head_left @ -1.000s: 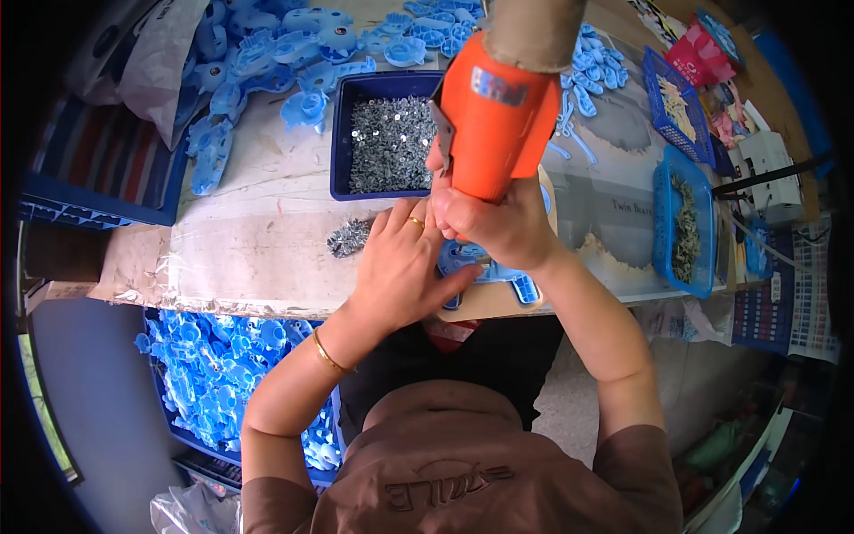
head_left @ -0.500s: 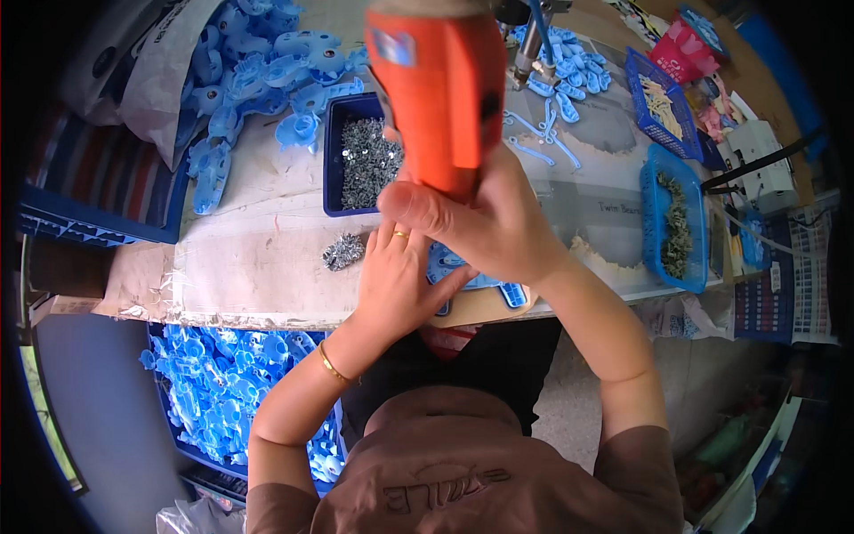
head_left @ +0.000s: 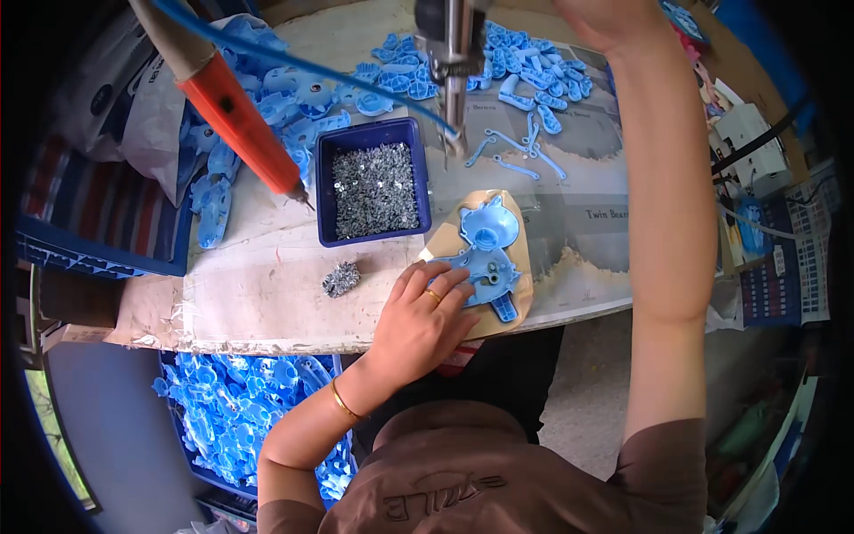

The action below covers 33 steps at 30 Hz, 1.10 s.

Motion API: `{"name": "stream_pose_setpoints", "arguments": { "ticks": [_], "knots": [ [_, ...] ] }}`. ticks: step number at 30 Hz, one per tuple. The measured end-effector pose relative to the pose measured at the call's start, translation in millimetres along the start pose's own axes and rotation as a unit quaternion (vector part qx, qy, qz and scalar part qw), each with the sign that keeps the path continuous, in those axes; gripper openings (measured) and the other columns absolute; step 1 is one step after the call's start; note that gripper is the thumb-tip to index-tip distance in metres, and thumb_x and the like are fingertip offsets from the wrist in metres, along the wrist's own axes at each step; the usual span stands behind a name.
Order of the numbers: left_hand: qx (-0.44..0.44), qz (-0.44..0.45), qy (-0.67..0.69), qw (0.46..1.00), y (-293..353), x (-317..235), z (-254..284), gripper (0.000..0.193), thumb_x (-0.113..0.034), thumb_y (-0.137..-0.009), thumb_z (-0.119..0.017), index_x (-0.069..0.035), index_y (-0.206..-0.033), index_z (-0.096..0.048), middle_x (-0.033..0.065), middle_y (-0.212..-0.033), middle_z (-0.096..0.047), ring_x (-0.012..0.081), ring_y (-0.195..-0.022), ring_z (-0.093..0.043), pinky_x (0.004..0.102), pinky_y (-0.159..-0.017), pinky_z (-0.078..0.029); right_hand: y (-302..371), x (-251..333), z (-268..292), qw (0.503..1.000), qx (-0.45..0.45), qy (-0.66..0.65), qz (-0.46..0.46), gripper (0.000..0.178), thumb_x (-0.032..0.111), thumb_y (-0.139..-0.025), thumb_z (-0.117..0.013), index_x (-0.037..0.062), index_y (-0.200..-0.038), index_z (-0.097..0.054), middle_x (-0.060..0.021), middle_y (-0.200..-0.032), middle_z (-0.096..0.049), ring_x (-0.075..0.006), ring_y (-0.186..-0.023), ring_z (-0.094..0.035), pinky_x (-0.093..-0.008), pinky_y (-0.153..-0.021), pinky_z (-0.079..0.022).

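My left hand (head_left: 425,311) lies flat, fingers spread a little, holding nothing; its fingertips press on the near left edge of the light blue moulded plastic part with rounded ears (head_left: 486,254). That part sits on a tan pad (head_left: 520,267) at the near edge of the paper-covered worktable (head_left: 258,285), roughly at the centre of my view. My right arm reaches straight up to 12 o'clock, and my right hand (head_left: 600,16) is cut off by the top edge, so I cannot tell whether it is open or closed on anything.

At 12 o'clock from the part a grey metal tool with a thin bit (head_left: 452,71) hangs over the table, its tip above the bare tabletop and apart from the part. At 10 o'clock an orange powered screwdriver (head_left: 236,111) hangs tilted, tip pointing down toward the table, touching nothing, with a blue hose (head_left: 311,76) running across above it. Between the two tools stands a dark blue rectangular tray full of small silver screws (head_left: 374,182). A small loose clump of screws (head_left: 341,279) lies at 9 o'clock from my left hand, near it but apart. Heaps of loose blue plastic pieces (head_left: 525,67) cover the far side of the table, and a crate of more blue parts (head_left: 231,400) sits below the table edge at 7 o'clock.
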<state>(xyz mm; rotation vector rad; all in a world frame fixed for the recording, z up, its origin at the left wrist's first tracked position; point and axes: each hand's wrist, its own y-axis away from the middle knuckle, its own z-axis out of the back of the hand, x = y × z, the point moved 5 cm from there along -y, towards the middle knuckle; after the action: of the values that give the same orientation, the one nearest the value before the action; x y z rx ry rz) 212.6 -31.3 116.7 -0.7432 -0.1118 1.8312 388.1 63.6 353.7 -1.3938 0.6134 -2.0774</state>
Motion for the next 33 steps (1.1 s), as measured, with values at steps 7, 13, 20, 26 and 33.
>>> {"name": "stream_pose_setpoints", "arguments": {
  "ticks": [7,13,20,26,33],
  "knots": [
    [0.015,-0.037,-0.019,0.999,-6.4,0.3,-10.1,0.033,-0.021,-0.081,-0.072,-0.003,-0.108,-0.065,0.0106,-0.116,-0.064,0.0284,-0.112,-0.057,0.0429,-0.102,-0.043,69.2,16.1,-30.6,0.954,-0.152,-0.215,-0.144,0.059,0.013,-0.08,-0.067,-0.003,-0.132,-0.043,-0.0077,-0.086,-0.063,-0.0149,-0.077,-0.063,-0.0268,-0.065,-0.049],
    [0.023,-0.047,-0.043,0.998,-11.5,0.3,-13.4,0.026,-0.019,-0.082,-0.07,-0.003,-0.101,-0.064,0.0095,-0.107,-0.064,0.0279,-0.104,-0.06,0.0398,-0.097,-0.046,101.4,14.2,-34.2,0.934,-0.182,-0.23,-0.204,0.057,0.006,-0.079,-0.069,-0.006,-0.129,-0.045,-0.0066,-0.072,-0.064,-0.0137,-0.058,-0.062,-0.0264,-0.054,-0.048],
    [-0.003,-0.053,-0.034,0.998,-13.3,-3.1,-14.5,0.021,-0.017,-0.081,-0.07,-0.004,-0.096,-0.063,0.0096,-0.1,-0.063,0.0278,-0.1,-0.06,0.0395,-0.093,-0.047,118.4,-16.4,-32.1,0.955,-0.124,-0.241,-0.117,0.052,0.006,-0.081,-0.071,-0.0062,-0.126,-0.048,-0.0069,-0.077,-0.064,-0.0137,-0.061,-0.064,-0.0268,-0.056,-0.052],
    [0.004,-0.048,-0.037,0.998,-11.9,-2.7,-14.8,0.022,-0.017,-0.081,-0.07,-0.003,-0.098,-0.064,0.0099,-0.1,-0.064,0.0288,-0.1,-0.06,0.0392,-0.091,-0.047,123.3,-15.5,-34.6,0.959,-0.131,-0.233,-0.092,0.052,0.001,-0.08,-0.071,-0.0066,-0.126,-0.048,-0.0078,-0.079,-0.064,-0.0137,-0.062,-0.064,-0.0276,-0.058,-0.053],
    [0.006,-0.045,-0.054,0.997,-12.2,-2.5,-15.5,0.029,-0.018,-0.079,-0.076,-0.007,-0.105,-0.068,0.0085,-0.093,-0.067,0.0327,-0.1,-0.06,0.0423,-0.087,-0.048,134.6,-2.7,-38.4,0.931,-0.207,-0.276,-0.123,0.052,-0.007,-0.08,-0.07,-0.0043,-0.126,-0.046,-0.0069,-0.078,-0.066,-0.0118,-0.062,-0.063,-0.0268,-0.054,-0.051]
  ]
}}
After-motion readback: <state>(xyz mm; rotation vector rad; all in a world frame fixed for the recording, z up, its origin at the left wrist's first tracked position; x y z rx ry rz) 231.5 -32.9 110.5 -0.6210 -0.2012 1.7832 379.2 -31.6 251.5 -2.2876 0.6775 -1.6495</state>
